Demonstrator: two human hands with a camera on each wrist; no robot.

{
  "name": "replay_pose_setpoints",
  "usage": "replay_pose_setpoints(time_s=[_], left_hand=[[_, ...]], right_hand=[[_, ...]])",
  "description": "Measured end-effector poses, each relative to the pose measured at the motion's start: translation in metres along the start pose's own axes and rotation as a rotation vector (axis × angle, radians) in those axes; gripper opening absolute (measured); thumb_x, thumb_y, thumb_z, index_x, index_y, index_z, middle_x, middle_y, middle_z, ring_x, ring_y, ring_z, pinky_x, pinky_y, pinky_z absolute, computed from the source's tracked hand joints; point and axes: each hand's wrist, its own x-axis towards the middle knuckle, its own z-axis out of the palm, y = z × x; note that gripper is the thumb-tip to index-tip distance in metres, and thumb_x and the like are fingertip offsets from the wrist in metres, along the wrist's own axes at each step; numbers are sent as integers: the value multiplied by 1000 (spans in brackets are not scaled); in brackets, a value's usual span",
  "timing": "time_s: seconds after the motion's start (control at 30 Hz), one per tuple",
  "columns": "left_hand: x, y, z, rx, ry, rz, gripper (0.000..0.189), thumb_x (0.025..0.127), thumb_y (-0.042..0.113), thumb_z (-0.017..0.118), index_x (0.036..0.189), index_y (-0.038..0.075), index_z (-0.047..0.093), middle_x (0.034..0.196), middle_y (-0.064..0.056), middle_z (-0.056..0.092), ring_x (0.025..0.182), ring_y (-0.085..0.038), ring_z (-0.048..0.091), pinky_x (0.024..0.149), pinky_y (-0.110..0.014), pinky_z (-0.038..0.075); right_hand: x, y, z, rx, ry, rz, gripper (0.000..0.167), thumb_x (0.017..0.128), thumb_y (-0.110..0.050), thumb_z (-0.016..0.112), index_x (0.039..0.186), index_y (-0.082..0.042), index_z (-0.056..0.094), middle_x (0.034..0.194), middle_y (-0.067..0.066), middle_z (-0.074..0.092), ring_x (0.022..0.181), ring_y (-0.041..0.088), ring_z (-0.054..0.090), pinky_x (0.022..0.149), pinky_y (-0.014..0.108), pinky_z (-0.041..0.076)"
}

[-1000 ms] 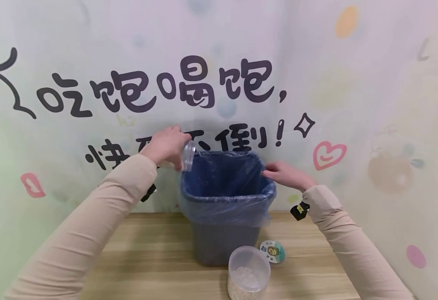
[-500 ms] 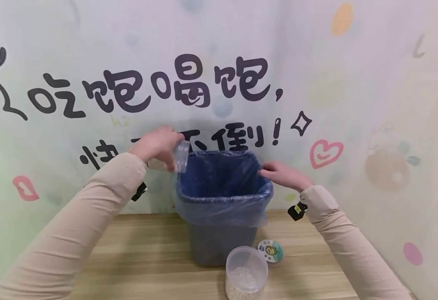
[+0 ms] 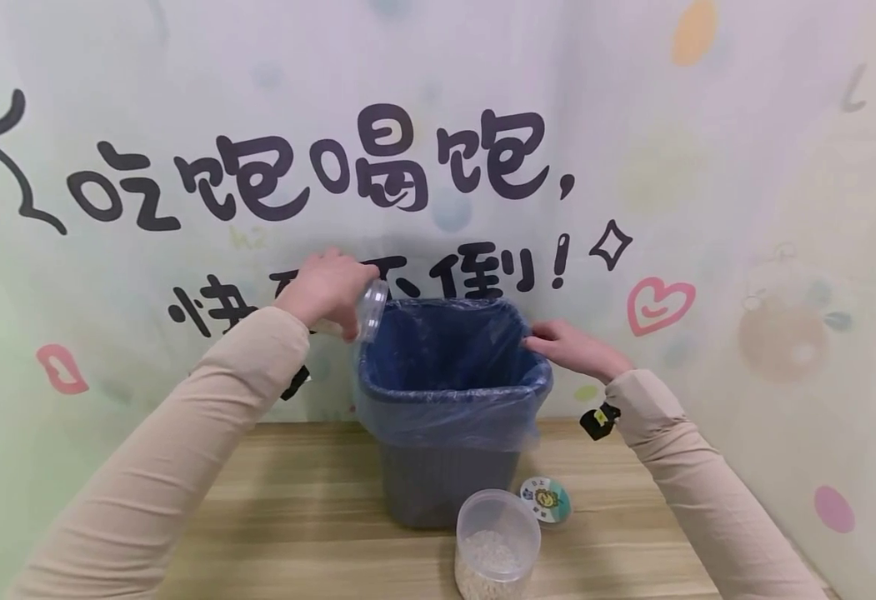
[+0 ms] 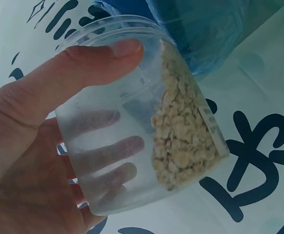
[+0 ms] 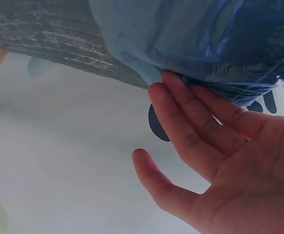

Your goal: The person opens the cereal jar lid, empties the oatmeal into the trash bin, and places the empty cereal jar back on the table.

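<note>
My left hand (image 3: pixel 328 287) grips a clear plastic jar (image 4: pixel 107 105), thumb across its near side and fingers round the back. The jar lies tipped on its side, its mouth at the left rim of a blue-grey trash bin (image 3: pixel 448 479). Oat flakes (image 4: pixel 180 131) are heaped along one side of it in the left wrist view. A thin clear blue bag (image 3: pixel 445 417) lines the bin and folds down over its rim. On the right rim, my right hand (image 3: pixel 576 348) holds the edge, with fingers (image 5: pixel 185 122) against the bag outside.
A second clear tub (image 3: pixel 498 546) holding pale flakes stands uncovered before the bin. Beside it lies a round lid (image 3: pixel 546 502) with a cartoon picture. The wooden tabletop (image 3: pixel 287 508) meets a wall (image 3: pixel 708 192) with printed lettering.
The jar in my left hand has shifted slightly left and then back right by the bin's rim. The right hand keeps its place on the bin, and the head view sways a little.
</note>
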Motion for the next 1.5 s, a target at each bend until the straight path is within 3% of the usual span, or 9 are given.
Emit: replay_pose_setpoints(time_s=[0.23,0.9,1.5], left_hand=[[2,4,0,14,-10,-20,72,59,12,86,125,6,56,113,-17,59,106,-38,45,94,-52,38],[2,5,0,25,-29,-29,74,59,13,86,126,6,54,115,-19,57,110,-38,45,96,-52,37],[7,9,0,72,-18,-42,74,56,13,86,123,7,55,111,-17,58,107,-37,44,94,-49,38]], right_hand=[[-2,0,0,13,2,-2,30,100,-18,48,106,8,62,92,8,62,81,21,55,75,35,46],[-1,3,0,3,-3,-23,27,99,-18,47,99,5,62,83,5,58,76,20,52,70,33,43],[1,4,0,6,-21,3,30,101,-19,44,104,5,62,88,7,60,80,22,54,75,35,45]])
